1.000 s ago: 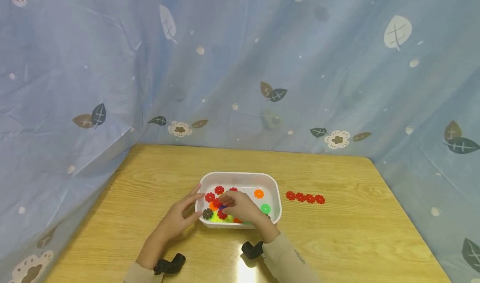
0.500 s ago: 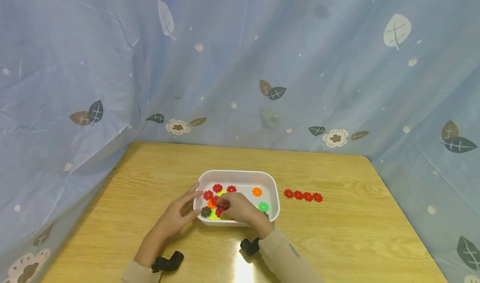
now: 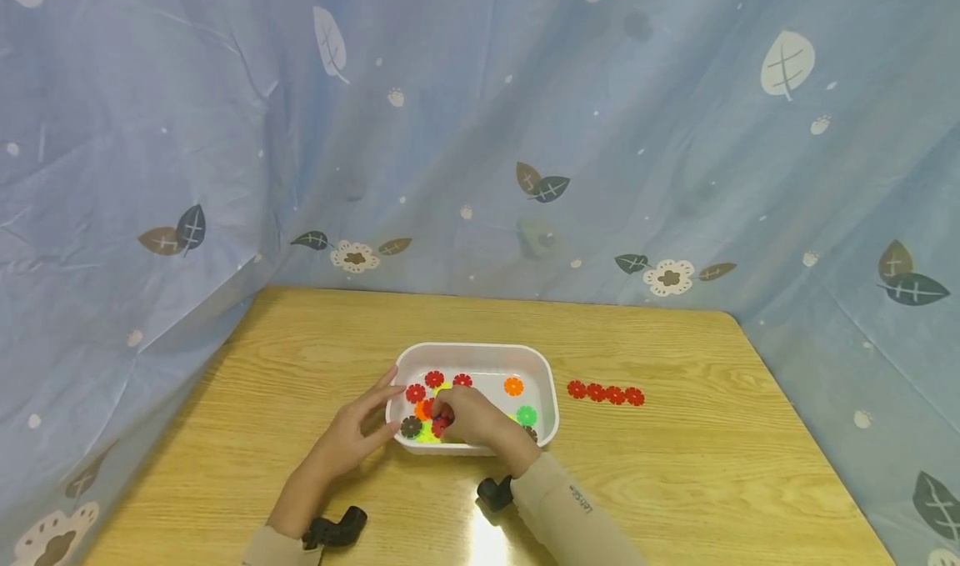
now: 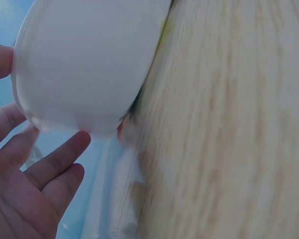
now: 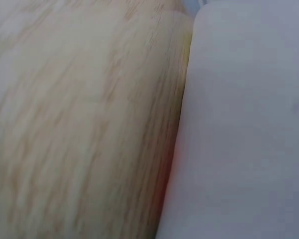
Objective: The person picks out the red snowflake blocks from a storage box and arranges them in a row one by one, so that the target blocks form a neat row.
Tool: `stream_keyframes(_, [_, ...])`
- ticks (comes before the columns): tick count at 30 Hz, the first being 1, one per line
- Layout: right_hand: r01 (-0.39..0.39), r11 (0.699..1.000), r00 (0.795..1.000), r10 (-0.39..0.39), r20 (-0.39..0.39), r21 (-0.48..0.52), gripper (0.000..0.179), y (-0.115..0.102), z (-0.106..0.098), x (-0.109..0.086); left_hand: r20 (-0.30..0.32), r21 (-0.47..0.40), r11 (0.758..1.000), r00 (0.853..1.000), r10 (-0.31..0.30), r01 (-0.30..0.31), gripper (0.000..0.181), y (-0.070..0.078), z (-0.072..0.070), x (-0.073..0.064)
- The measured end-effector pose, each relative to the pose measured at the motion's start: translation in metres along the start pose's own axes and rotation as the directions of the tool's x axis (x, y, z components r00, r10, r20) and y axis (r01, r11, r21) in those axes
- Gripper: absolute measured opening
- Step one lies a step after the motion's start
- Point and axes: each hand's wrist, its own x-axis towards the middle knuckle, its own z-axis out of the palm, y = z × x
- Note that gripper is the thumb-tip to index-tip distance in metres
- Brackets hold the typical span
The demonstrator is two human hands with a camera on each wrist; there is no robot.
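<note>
A white plastic tray [image 3: 472,349] stands on the wooden table, holding loose snowflake discs in several colours. My left hand [image 3: 352,439] touches its left end with fingers spread; in the left wrist view the left hand's fingers [image 4: 65,157] lie along the rim and outer wall. Inside the tray, my right hand [image 3: 474,418] reaches down with bent fingers among the discs. A red disc [image 3: 439,428] and a bit of blue lie at its fingertips; whether they are pinched is unclear. The right wrist view shows only the tray's outer wall [image 5: 249,124] and table.
Right of the tray, a straight row of red discs [image 3: 606,394] lies on the table [image 3: 675,483]. An orange disc [image 3: 513,386] and a green disc [image 3: 527,416] lie in the tray's right part. A patterned blue curtain [image 3: 465,132] hangs behind and at both sides.
My right hand has lowered a little into the discs and its fingers have drawn closer together. The left hand keeps its place at the tray's end. The view has shifted slightly.
</note>
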Motion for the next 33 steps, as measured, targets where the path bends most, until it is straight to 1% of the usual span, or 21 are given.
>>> stream_keyframes(3, [-0.004,1.0,1.0,0.004,-0.003,-0.006,0.019,0.0003,0.0002,-0.0013,0.005,0.002,1.0,1.0,0.011,-0.011,0.046,0.0005,0.0002,-0.0001])
stream_keyframes(7, [-0.015,1.0,1.0,0.015,-0.003,-0.022,0.021,0.0001,0.0004,-0.001,0.009,0.002,1.0,1.0,0.021,-0.021,0.046,-0.0003,-0.0007,0.0002])
stream_keyframes(13, [-0.035,0.999,0.999,0.035,0.006,0.007,0.025,-0.0007,0.0005,-0.0018,0.005,0.002,1.0,1.0,0.01,-0.01,0.047,0.0006,0.0,-0.0004])
stream_keyframes(19, [-0.034,0.999,0.999,0.034,0.011,0.028,0.024,-0.0018,-0.0015,-0.0035,-0.005,-0.019,1.0,1.0,0.009,-0.009,0.048,0.0002,0.0006,0.0])
stream_keyframes(24, [-0.027,0.995,1.0,0.026,0.015,0.092,0.023,-0.0004,-0.0031,-0.0046,-0.001,-0.016,1.0,1.0,0.003,-0.003,0.048,-0.0008,0.0004,0.0001])
stream_keyframes(29, [-0.031,0.984,1.0,0.029,0.011,0.177,0.022,0.0016,-0.005,-0.0057,-0.005,-0.013,1.0,1.0,-0.003,0.002,0.048,0.0013,-0.0003,0.0004])
stream_keyframes(33, [-0.025,0.968,1.0,0.029,-0.01,0.248,0.023,0.0014,-0.0069,-0.0065,-0.002,0.015,1.0,1.0,0.017,-0.017,0.047,0.0028,-0.0006,-0.0001])
